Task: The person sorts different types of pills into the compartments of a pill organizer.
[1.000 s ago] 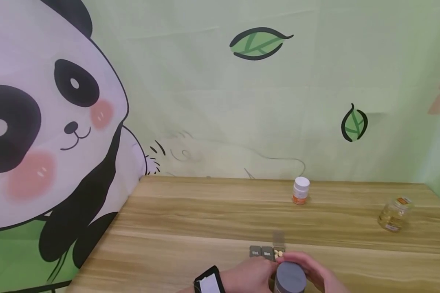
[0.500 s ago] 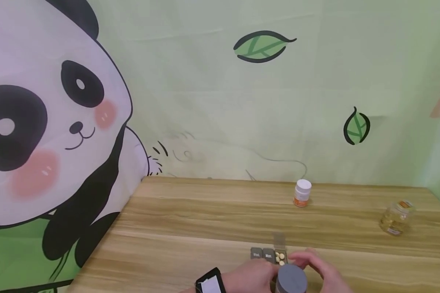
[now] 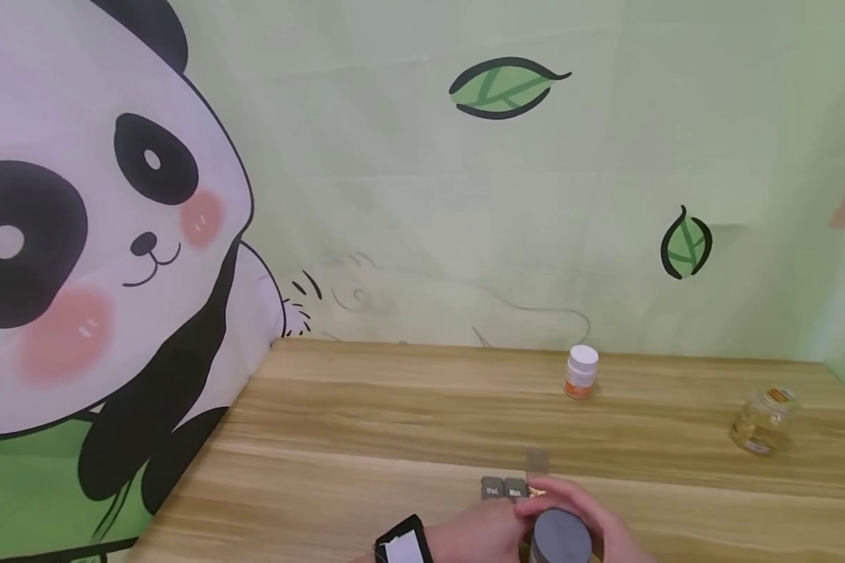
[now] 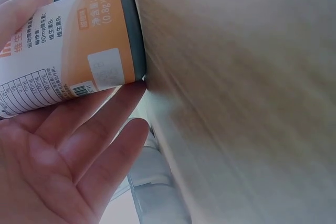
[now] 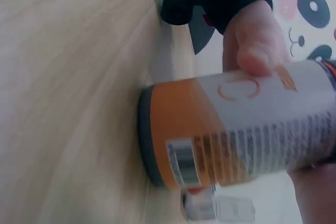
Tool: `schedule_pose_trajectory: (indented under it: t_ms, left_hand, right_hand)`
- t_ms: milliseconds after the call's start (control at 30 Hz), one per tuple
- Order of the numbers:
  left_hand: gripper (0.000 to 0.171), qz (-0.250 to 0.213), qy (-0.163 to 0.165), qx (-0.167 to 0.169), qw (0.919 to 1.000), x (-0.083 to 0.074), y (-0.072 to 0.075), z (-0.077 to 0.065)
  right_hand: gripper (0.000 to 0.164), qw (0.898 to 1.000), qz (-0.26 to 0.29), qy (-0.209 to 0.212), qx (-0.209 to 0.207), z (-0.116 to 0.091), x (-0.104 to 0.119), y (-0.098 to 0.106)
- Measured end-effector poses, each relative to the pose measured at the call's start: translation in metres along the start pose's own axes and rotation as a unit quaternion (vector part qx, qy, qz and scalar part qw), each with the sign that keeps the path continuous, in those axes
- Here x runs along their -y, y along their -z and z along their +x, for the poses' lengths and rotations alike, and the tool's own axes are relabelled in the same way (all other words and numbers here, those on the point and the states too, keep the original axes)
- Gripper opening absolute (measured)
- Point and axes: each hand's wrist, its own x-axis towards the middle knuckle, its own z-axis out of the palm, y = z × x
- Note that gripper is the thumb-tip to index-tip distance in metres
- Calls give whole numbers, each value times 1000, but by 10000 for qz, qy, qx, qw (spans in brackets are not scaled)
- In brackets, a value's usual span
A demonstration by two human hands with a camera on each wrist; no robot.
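My left hand (image 3: 475,532) grips an upright vitamin bottle (image 3: 562,536) with a grey lid. In the left wrist view its fingers lie along the orange and white bottle (image 4: 68,45), whose dark base is against the table. The right wrist view shows the left thumb (image 5: 257,61) on the label. My right hand (image 3: 591,516) reaches round the bottle's far side, fingers stretched left over a grey pill organizer (image 3: 493,487). One clear compartment lid (image 3: 537,460) stands raised; cream tablets (image 3: 536,492) show at the fingertips, mostly covered.
A white and orange pill bottle (image 3: 581,372) stands near the table's back edge. Farther right is a clear jar (image 3: 762,422) with amber contents. A panda-printed cloth (image 3: 408,195) hangs behind the wooden table (image 3: 366,407).
My right fingers first drew back right, showing the tablets in the compartment, then came left over it again. My left hand keeps holding the vitamin bottle in about the same place.
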Motion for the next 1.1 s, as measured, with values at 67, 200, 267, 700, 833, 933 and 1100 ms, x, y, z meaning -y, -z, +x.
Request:
schedule_pose_trajectory:
  t_ms: [67, 200, 267, 700, 833, 933, 1100]
  left_hand:
    - [15, 221, 88, -34, 9997, -5, 2, -1]
    - [20, 457, 210, -28, 9987, -10, 3, -2]
    - [19, 348, 233, 4, 9991, -10, 2, -2]
    - [25, -427, 32, 194, 9989, -4, 4, -1]
    - [27, -303, 133, 45, 9994, 0, 1, 0]
    - [31, 142, 133, 9, 9998, -4, 0, 0]
    - [40, 316, -148, 183, 9992, -8, 7, -6]
  right_hand:
    - [59, 9997, 188, -27, 133, -4, 1, 4]
    - [56, 9990, 314, -199, 262, -8, 4, 12]
    - [56, 9995, 46, -279, 152, -9, 6, 14]
    - [61, 9730, -2044, -324, -1019, -6, 24, -1]
    - [60, 9712, -2193, -113, -921, -2, 24, 2]
    - [56, 9715, -2192, -136, -888, -6, 20, 5]
    - [64, 9733, -2146, -308, -750, -30, 12, 24]
